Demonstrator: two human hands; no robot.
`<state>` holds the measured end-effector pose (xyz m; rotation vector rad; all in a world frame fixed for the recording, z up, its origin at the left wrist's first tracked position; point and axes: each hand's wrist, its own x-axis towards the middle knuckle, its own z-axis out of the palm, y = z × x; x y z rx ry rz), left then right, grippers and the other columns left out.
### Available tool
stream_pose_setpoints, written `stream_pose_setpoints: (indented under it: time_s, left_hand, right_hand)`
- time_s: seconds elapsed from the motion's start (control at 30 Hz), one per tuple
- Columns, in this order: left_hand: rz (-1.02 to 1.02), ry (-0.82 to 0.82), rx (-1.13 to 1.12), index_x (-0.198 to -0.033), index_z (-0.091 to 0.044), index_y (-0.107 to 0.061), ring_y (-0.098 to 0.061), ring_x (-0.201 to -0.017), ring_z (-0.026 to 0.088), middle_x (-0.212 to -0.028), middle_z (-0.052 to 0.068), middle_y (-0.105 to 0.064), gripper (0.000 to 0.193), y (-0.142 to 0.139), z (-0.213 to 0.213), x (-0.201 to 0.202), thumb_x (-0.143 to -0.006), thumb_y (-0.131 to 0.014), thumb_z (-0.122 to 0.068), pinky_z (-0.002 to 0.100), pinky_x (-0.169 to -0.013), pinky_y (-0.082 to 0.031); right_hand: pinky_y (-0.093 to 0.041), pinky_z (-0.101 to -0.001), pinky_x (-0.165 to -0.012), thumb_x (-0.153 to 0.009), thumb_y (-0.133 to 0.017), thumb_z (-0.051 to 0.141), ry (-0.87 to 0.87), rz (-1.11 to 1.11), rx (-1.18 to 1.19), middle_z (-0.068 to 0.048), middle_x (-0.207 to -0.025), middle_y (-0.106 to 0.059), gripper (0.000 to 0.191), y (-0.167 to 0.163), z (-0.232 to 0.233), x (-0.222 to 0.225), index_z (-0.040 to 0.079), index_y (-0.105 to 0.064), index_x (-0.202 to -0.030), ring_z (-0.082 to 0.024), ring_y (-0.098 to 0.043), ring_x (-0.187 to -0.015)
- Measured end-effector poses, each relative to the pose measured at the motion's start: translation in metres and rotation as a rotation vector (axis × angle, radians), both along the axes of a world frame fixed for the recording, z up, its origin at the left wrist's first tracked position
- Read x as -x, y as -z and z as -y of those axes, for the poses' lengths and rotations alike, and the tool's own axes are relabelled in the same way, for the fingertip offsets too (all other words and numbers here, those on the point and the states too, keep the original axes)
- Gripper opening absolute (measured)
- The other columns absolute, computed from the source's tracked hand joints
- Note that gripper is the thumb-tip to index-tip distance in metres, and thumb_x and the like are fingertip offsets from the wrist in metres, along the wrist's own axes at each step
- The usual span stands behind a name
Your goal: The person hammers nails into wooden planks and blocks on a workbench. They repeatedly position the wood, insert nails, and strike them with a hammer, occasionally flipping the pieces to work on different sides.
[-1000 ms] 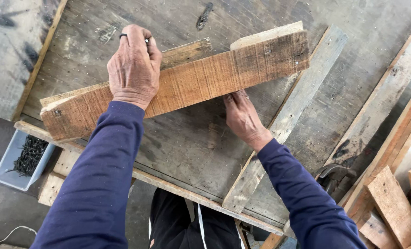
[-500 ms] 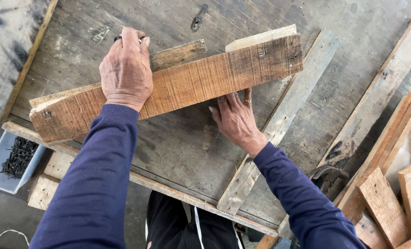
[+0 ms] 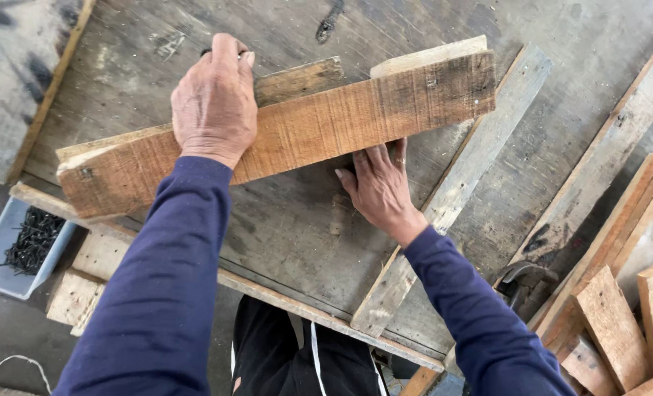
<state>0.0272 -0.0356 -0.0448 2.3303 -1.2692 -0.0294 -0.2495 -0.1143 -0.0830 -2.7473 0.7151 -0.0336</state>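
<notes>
Workbench: grey, weathered plywood top (image 3: pixel 194 242), scuffed and stained; it carried all the timber.
Long batten: pale grey strip (image 3: pixel 480 169) lay diagonally on the top, running from the near edge up toward the far right, under the plank's right end.
Plank: rough-sawn reddish-brown board (image 3: pixel 319 132) lay slanted across the bench, left end near the front-left edge, right end higher and over the batten. A second, paler board (image 3: pixel 304 77) sat just behind it, touching.
Handling, judged: stiff, dry, moderately light for one person; rough face gave good grip, not slippery; splinters and old nail marks near the ends were the hazard. Best hold looked like the long edges, one hand near each third, clear of the ends.
Left hand: (image 3: pixel 215 99) draped over the plank's top edge left of centre, fingers curled behind it, clamping it down.
Right hand: (image 3: pixel 379 187) flat on the bench, fingertips pushed against or under the plank's lower edge; open, not gripping.
Offcuts: stack of short boards (image 3: pixel 620 323) at far right, well apart.
Nail tray: grey tray of dark nails (image 3: pixel 22 246) below the bench at left.
</notes>
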Motion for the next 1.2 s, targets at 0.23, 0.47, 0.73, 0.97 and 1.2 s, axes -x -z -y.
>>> stream_pose_setpoints:
  time_s: [0.23, 0.47, 0.73, 0.97, 1.2]
  left_hand:
    - [-0.117, -0.024, -0.079, -0.104, -0.010, -0.050, -0.070, -0.074, 0.029, -0.083, 0.009, -0.070, 0.020, -0.001, 0.001, -0.006, -0.111, -0.052, -0.028, 0.044, -0.065, -0.055]
    - [-0.116, -0.007, -0.066, -0.104, -0.010, -0.050, -0.072, -0.073, 0.027, -0.085, 0.008, -0.070, 0.021, 0.005, -0.001, -0.009, -0.110, -0.051, -0.030, 0.041, -0.061, -0.056]
    - [-0.129, 0.009, -0.018, -0.104, -0.013, -0.051, -0.071, -0.072, 0.026, -0.085, 0.007, -0.069, 0.019, -0.001, -0.004, -0.014, -0.110, -0.051, -0.030, 0.041, -0.061, -0.056]
    - [-0.187, 0.021, 0.009, -0.102, -0.015, -0.057, -0.069, -0.068, 0.022, -0.079, 0.004, -0.067, 0.020, -0.001, -0.005, -0.016, -0.110, -0.050, -0.031, 0.040, -0.058, -0.055]
    - [-0.427, 0.062, 0.339, -0.113, -0.010, -0.064, -0.065, -0.071, 0.007, -0.086, -0.001, -0.066, 0.019, -0.013, 0.000, -0.029, -0.112, -0.052, -0.025, 0.025, -0.059, -0.059]
  right_hand:
    - [-0.012, -0.0582, -0.131, -0.107, -0.056, 0.021, -0.240, 0.170, -0.277, -0.023, -0.169, -0.027, 0.061, -0.035, -0.113, -0.022, -0.006, -0.036, -0.158, -0.033, -0.021, -0.160]
    - [-0.010, -0.0651, -0.127, -0.106, -0.055, 0.026, -0.113, 0.086, -0.137, -0.023, -0.166, -0.031, 0.062, 0.003, -0.127, -0.085, -0.002, -0.037, -0.158, -0.035, -0.025, -0.158]
    - [0.001, -0.0764, -0.119, -0.104, -0.056, 0.042, -0.001, -0.001, -0.106, -0.015, -0.160, -0.033, 0.066, -0.004, -0.140, -0.117, 0.010, -0.035, -0.158, -0.035, -0.026, -0.154]
    - [-0.003, -0.0728, -0.123, -0.106, -0.056, 0.042, -0.017, 0.111, -0.053, -0.016, -0.162, -0.033, 0.065, -0.008, -0.135, -0.125, 0.008, -0.037, -0.158, -0.035, -0.025, -0.156]
    - [-0.037, -0.0538, -0.119, -0.097, -0.066, 0.008, 0.119, 0.349, -0.431, -0.021, -0.142, -0.059, 0.040, -0.083, -0.162, -0.053, -0.002, -0.060, -0.135, -0.040, -0.051, -0.141]
